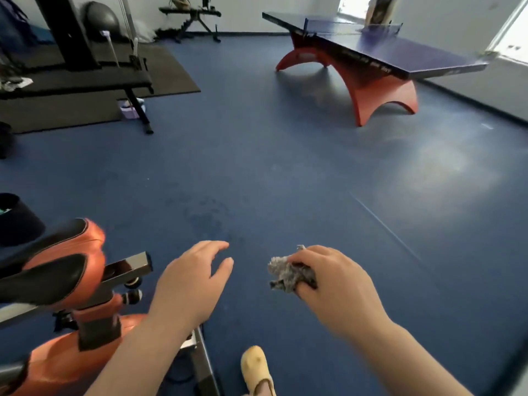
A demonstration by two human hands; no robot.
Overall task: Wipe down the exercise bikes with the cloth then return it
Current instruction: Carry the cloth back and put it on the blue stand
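Observation:
An orange and black exercise bike (65, 284) fills the lower left corner, its saddle toward me and its frame running down to the floor. My right hand (334, 284) is closed around a crumpled grey cloth (285, 274), held in the air to the right of the bike. My left hand (191, 284) hovers just right of the saddle post with fingers spread and nothing in it. Neither hand touches the bike.
Blue floor stretches ahead. A blue table-tennis table (380, 50) on red legs stands far right. A black weight bench (85, 81) on a dark mat is at far left. A black bin (14, 218) sits left of the bike. My yellow shoe (257, 367) shows below.

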